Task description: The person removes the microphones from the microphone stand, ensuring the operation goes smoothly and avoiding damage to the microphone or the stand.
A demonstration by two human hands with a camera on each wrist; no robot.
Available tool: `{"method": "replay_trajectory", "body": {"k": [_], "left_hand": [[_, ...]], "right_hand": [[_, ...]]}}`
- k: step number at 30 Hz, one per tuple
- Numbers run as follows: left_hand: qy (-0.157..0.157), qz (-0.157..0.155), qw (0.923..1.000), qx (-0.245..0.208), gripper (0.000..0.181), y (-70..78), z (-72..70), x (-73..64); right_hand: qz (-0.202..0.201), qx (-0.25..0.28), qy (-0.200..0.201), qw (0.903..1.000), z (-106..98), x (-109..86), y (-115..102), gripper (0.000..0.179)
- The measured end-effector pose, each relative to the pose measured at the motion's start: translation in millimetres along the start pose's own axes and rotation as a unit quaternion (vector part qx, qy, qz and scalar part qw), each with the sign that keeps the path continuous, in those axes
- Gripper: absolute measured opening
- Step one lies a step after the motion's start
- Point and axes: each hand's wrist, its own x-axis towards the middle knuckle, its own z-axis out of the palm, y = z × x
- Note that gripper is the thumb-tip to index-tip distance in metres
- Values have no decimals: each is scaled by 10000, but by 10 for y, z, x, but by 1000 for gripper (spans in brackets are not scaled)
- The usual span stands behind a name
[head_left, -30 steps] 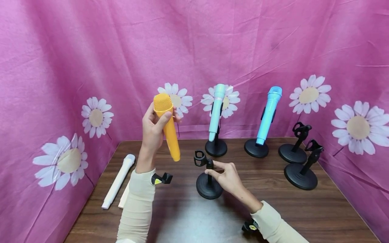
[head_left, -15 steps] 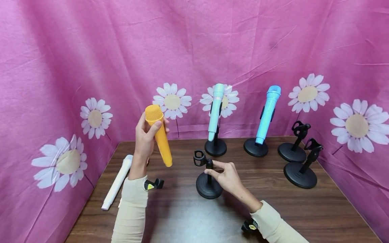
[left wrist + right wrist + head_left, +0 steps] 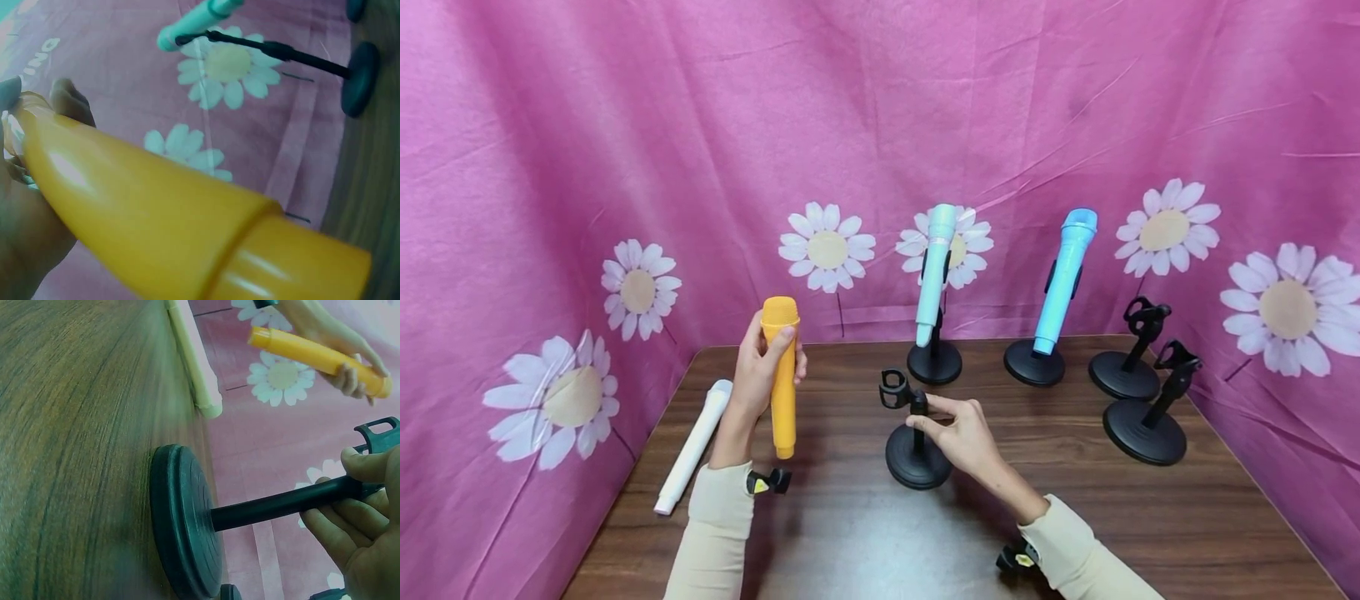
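Observation:
My left hand (image 3: 758, 364) grips a yellow microphone (image 3: 784, 392) near its head, holding it almost upright above the table's left half. Its yellow handle (image 3: 150, 206) fills much of the left wrist view. With thumb and fingers, my right hand (image 3: 964, 433) pinches the stem of a black microphone stand (image 3: 917, 458). The stand's round base (image 3: 184, 519) rests on the table, and its ring clip (image 3: 893, 389) holds nothing. A gap separates the yellow microphone from this clip, which lies to its right.
Behind, a mint microphone (image 3: 934, 275) and a blue microphone (image 3: 1063, 283) sit tilted in black stands. Two more stands (image 3: 1123, 375) with bare clips are at the right. A white microphone (image 3: 694, 446) lies on the wooden table (image 3: 850, 533) at the left. A pink curtain (image 3: 880, 125) encloses the table.
My left hand has lowered the yellow microphone and drawn it left and nearer, turning it from tilted to nearly upright. The right hand and its stand have stayed put.

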Motion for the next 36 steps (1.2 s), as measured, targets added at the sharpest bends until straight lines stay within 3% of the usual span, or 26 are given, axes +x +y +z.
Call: {"method": "replay_trajectory", "body": {"k": [4, 8, 16, 24, 36], "left_hand": [[-18, -494, 9980, 406, 22, -74, -75, -42], [-65, -999, 9911, 881, 36, -164, -157, -69], [6, -1884, 9602, 2062, 68, -353, -289, -108], [196, -2147, 9263, 3091, 72, -544, -367, -162], [181, -2403, 8909, 3850, 74, -707, -461, -224]], "right_hand": [[72, 29, -17, 10000, -12, 3, 7, 28], [35, 34, -15, 10000, -15, -1, 2, 28], [13, 54, -8, 10000, -8, 3, 12, 26], [-33, 51, 22, 10000, -4, 0, 16, 27], [3, -31, 43, 10000, -5, 2, -1, 28]]}}
